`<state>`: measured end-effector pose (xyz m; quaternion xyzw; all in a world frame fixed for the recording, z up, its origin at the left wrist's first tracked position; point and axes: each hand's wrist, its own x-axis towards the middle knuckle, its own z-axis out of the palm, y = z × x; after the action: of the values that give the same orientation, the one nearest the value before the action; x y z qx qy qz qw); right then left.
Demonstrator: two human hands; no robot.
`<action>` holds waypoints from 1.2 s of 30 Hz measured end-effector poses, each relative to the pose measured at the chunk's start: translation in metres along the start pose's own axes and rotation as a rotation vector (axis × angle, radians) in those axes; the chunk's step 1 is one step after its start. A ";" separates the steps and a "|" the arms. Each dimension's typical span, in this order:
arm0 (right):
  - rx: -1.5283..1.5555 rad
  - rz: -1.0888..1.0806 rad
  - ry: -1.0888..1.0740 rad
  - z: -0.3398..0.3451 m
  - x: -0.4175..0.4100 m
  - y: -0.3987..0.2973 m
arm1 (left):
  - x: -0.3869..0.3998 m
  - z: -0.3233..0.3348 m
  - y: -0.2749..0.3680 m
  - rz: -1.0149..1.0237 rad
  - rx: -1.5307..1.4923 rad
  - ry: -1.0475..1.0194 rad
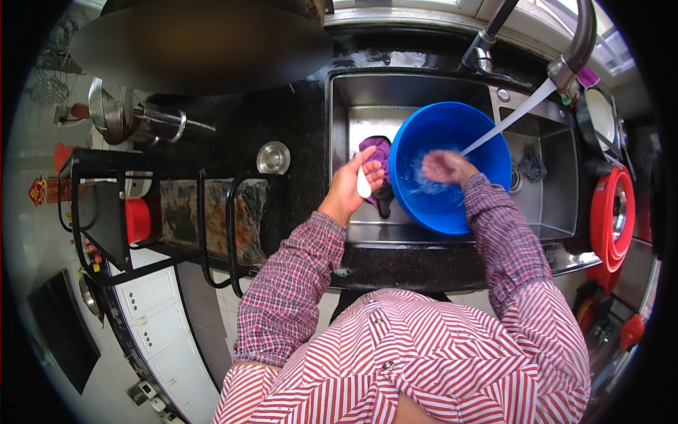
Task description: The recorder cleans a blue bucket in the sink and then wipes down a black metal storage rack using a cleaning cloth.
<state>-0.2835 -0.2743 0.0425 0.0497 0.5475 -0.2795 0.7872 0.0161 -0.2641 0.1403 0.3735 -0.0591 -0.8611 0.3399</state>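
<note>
My left hand point(354, 183) is over the left part of the steel sink point(365, 225), palm up, holding a small white spoon point(363, 184) against the palm. Just beyond it a purple cloth point(377, 147) lies in the sink, partly covered by the hand. A large blue plastic basin point(424, 214) spans both bowls of the sink. Inside the basin my right hand point(446, 166) is held flat and looks blurred, with no object visible in it. Water point(508, 117) streams from the faucet point(562, 71) into the basin beside that hand, splashing.
A steel scouring pad point(532, 164) sits in the right sink bowl. Red basins point(598, 222) stand right of the sink. On the left counter are a small steel bowl point(273, 158) and a black metal rack point(231, 228). A blurred dark object point(201, 47) hangs overhead.
</note>
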 end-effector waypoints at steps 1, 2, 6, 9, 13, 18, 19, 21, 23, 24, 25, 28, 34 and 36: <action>-0.053 -0.055 -0.269 0.016 -0.015 -0.007 | 0.006 -0.002 -0.002 0.016 0.009 0.033; -0.039 -0.063 -0.430 0.057 -0.044 -0.009 | 0.008 -0.008 0.000 0.045 0.014 0.081; -0.518 -0.318 -0.362 0.185 -0.146 0.015 | 0.032 0.001 -0.009 0.117 -0.119 -0.046; -0.733 -0.687 -0.282 0.186 -0.137 0.035 | 0.036 0.004 -0.003 0.074 -0.168 -0.106; -0.739 -0.641 0.038 0.140 -0.135 0.031 | 0.015 -0.017 0.003 0.095 -0.090 -0.032; -0.908 -0.403 0.480 -0.008 -0.013 0.018 | 0.009 -0.008 -0.004 0.049 -0.097 -0.045; -1.190 -0.573 0.815 -0.051 0.019 0.020 | 0.012 0.001 -0.009 0.041 -0.051 -0.033; -1.487 -0.742 1.116 -0.063 0.044 0.019 | 0.010 -0.003 -0.008 0.056 -0.015 0.009; -0.985 -0.428 0.323 -0.049 0.033 0.017 | 0.005 -0.012 -0.008 0.080 0.025 0.083; -0.995 -0.431 0.310 -0.027 0.020 0.014 | 0.002 -0.017 -0.007 0.089 0.015 0.092; -0.645 -0.235 0.081 0.014 0.000 0.016 | -0.002 -0.021 -0.004 0.108 0.008 0.105; -0.352 -0.231 -0.151 0.093 -0.092 0.024 | -0.005 -0.014 -0.011 0.140 0.016 0.114; -1.107 -0.994 -0.191 0.153 -0.124 0.085 | -0.010 0.020 -0.027 0.343 0.074 -0.004; -1.211 -1.159 0.094 0.166 -0.133 0.105 | -0.026 0.024 -0.028 0.524 0.306 0.057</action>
<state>-0.1259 -0.1983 0.2023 -0.6590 0.5741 -0.2952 0.3860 -0.0026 -0.2300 0.1629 0.4165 -0.2729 -0.7144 0.4917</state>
